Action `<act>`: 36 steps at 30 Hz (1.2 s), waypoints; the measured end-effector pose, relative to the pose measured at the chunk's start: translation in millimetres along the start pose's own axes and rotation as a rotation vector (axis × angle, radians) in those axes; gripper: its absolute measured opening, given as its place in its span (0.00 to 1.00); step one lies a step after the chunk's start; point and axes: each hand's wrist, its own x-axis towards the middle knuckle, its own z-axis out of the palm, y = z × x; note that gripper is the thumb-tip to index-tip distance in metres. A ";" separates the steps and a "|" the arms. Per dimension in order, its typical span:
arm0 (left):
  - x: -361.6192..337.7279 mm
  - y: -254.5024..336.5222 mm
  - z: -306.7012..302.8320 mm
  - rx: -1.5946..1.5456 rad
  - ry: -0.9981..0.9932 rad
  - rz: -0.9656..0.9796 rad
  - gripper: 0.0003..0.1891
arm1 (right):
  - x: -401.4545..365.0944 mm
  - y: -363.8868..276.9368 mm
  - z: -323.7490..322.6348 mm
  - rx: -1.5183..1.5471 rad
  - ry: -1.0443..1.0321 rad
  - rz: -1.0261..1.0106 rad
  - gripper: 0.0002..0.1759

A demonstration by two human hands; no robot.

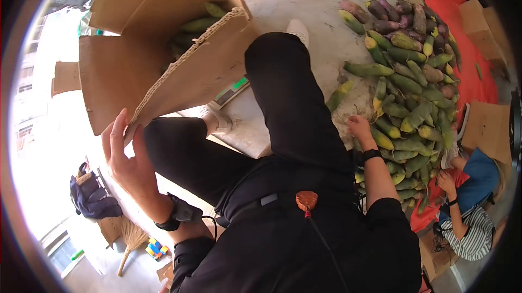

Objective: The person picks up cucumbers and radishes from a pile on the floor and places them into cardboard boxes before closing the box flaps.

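Observation:
My left hand (pixel 124 154) rests with fingers spread against the flap edge of a big cardboard box (pixel 136 70); the box stands open and holds several green pods. My right hand (pixel 359 128) reaches down to the edge of a large heap of green, yellow and purple pods (pixel 413 92) on the concrete floor, fingers curled on or around one pod; the grip itself is hard to see. My legs in black trousers (pixel 288 108) stretch out between box and heap. Both wrists wear black bands.
A weighing scale (pixel 231 92) sits under the box by my foot. An orange tarp (pixel 462 32) lies beyond the heap with cardboard pieces (pixel 489 124) on it. Another person (pixel 467 211) crouches at lower right. A broom (pixel 130 238) and blue bag (pixel 89 198) lie at left.

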 end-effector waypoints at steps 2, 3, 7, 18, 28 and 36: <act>0.3 -2.0 -2.3 0.045 0.003 -0.010 0.18 | -0.3 -4.4 2.5 0.029 -0.016 0.045 0.13; 0.2 -1.2 -2.9 0.046 0.005 -0.016 0.18 | 0.0 -4.0 2.6 0.056 -0.015 0.100 0.12; 0.0 1.4 -3.2 0.047 0.019 -0.046 0.17 | 5.2 1.3 4.3 0.050 -0.048 0.123 0.12; 1.0 -5.0 2.4 0.008 0.000 -0.112 0.15 | 15.6 -7.5 15.8 0.071 -0.091 0.100 0.09; 15.2 -39.2 -7.7 0.071 0.080 -0.092 0.17 | 46.6 -172.3 -19.2 0.238 -0.118 -0.246 0.18; 18.8 -74.0 -10.7 -0.016 0.160 -0.177 0.21 | -46.0 -433.4 -35.1 0.365 -0.119 -0.852 0.23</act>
